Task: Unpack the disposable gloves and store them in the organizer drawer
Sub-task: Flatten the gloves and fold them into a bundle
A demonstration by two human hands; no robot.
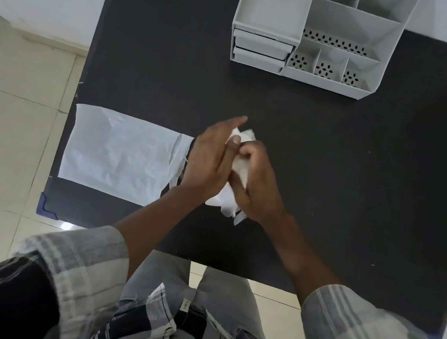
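Note:
A crumpled bundle of thin white disposable gloves [238, 168] sits between my two hands above the middle of the black table [359, 164]. My right hand [257, 185] grips the bundle with curled fingers. My left hand [209, 159] presses flat against its left side, fingers straight and the thumb on top. The flat white packet [122, 153] lies on the table at the left, its torn end toward my hands. The grey organizer [314, 30] stands at the far edge, with two drawers [260, 50] stacked on its left side, both pushed in.
The organizer holds several open compartments with perforated floors [323, 68] to the right of the drawers. The table's left edge borders a tiled floor [11, 113]. A blue corner guard [45, 207] marks the near left corner.

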